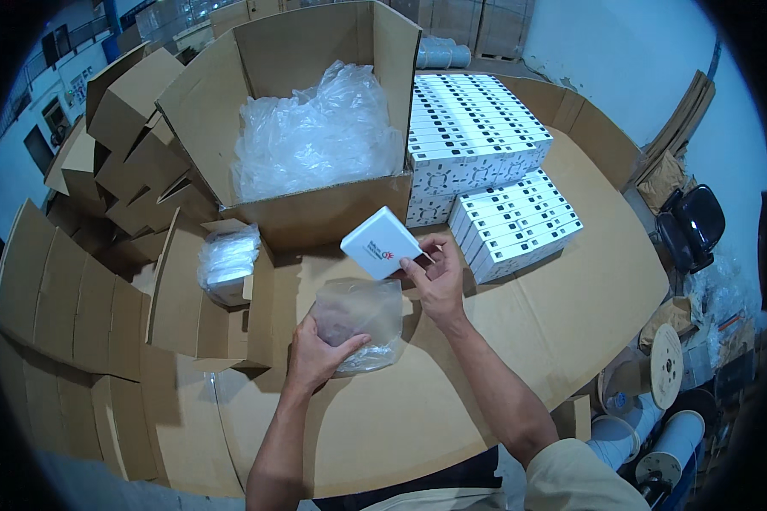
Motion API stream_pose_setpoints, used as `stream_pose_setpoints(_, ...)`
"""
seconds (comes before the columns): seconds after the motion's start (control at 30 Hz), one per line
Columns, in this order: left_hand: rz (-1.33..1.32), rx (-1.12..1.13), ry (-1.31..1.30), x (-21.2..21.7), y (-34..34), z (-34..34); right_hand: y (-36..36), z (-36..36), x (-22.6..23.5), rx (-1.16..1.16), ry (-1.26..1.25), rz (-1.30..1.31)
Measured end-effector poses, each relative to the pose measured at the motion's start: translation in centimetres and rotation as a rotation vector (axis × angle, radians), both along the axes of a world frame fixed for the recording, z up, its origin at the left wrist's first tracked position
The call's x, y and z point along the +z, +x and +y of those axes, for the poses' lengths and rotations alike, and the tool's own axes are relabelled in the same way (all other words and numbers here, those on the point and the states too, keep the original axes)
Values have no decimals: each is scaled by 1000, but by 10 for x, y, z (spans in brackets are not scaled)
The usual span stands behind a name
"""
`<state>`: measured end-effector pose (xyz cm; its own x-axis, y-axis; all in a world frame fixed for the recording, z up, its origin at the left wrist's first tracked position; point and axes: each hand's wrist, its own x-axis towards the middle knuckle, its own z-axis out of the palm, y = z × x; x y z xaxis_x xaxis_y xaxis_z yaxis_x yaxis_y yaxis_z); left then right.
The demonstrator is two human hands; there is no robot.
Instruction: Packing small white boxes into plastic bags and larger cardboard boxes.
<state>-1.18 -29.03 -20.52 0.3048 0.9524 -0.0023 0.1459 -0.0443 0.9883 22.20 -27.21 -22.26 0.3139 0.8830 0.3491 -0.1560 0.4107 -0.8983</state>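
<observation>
sleeve [575,477] foremost, left hand [318,351] pinches a bag [362,311], right hand [440,285] a bare box [382,238], with wrapped packs [230,255] already in a carton [175,298] and white stacks [520,226] unwrapped.

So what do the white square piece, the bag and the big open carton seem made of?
White square piece, in the right hand: smooth, satin, probably hard plastic, judging by crisp edges; coated card is possible.
Bag, in the left hand: thin translucent plastic film, hazy with shiny creases.
Big open carton: matte brown cardboard, likely corrugated, by its stiff, upright flaps.
</observation>
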Motion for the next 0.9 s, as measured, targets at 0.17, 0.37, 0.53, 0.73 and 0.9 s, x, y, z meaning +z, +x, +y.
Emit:
stream_pose_setpoints(0.17, 44, -49, 45, -2, -2, 2, -7, -4, 8, 68, 7, 413)
stream_pose_setpoints(0.37, 90, -59, 85, -2, -2, 4, -8, -5, 4, 169, -35, 470)
stream_pose_setpoints(0.53, 26, -51, 24, -1, -2, 2, -14, -6, 2, 206, -49, 445)
stream_pose_setpoints(0.73, 47, -5, 61, 1, -3, 5, -12, -6, -1, 203, -72, 354)
stream_pose_setpoints(0.9, 40, 43, 105, -1, -6, 6, -13, -8, 1, 232, -86, 316)
